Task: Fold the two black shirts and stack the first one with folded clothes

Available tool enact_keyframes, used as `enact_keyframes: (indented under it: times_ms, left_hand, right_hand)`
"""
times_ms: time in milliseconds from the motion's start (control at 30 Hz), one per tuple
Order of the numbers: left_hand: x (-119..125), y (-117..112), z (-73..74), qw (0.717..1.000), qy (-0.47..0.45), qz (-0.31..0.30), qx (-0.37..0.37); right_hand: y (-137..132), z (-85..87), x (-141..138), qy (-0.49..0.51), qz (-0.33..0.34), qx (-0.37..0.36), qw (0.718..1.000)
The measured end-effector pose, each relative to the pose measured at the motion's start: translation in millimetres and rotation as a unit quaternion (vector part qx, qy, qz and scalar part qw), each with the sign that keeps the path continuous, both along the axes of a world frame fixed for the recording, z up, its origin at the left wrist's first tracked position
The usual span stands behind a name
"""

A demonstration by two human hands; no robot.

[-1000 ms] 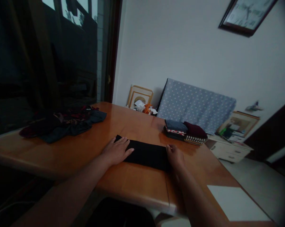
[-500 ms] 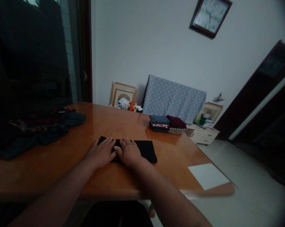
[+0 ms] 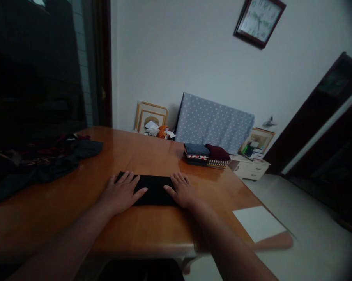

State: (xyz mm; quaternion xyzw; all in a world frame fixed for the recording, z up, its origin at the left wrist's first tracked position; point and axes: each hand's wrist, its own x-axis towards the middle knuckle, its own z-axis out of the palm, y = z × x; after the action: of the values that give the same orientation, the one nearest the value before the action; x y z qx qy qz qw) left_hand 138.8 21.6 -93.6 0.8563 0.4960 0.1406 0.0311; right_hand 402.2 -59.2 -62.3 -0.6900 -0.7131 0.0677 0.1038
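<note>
A folded black cloth (image 3: 154,189) lies flat on the wooden table (image 3: 152,230) in front of me. My left hand (image 3: 121,191) rests palm down on its left end, fingers spread. On its right end my right hand (image 3: 181,190) lies flat too, fingers stretched out. Neither hand grips anything; the cloth's middle shows between them.
A heap of dark unfolded clothes (image 3: 44,160) lies at the table's left. Stacks of folded clothes (image 3: 205,155) stand at the far right side. A white sheet (image 3: 259,223) sits on the near right corner. Beyond are a dotted padded panel (image 3: 213,123), picture frames and a low cabinet.
My right hand has slid to the right along the cloth, from beside the left hand to the cloth's right end. The left hand has stayed on the left end.
</note>
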Motion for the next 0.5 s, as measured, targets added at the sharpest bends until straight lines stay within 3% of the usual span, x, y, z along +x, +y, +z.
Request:
enact_keyframes:
  times_ms: [233,500]
  left_hand:
    - [1,1,1.4,1.000,0.001,0.002,-0.016]
    - [-3,13,-1.0,0.999,0.019,0.002,-0.046]
  right_hand:
    - [3,-11.5,19,0.046,-0.017,-0.015,0.999]
    - [-1,-2.3,19,0.066,-0.009,-0.015,0.998]
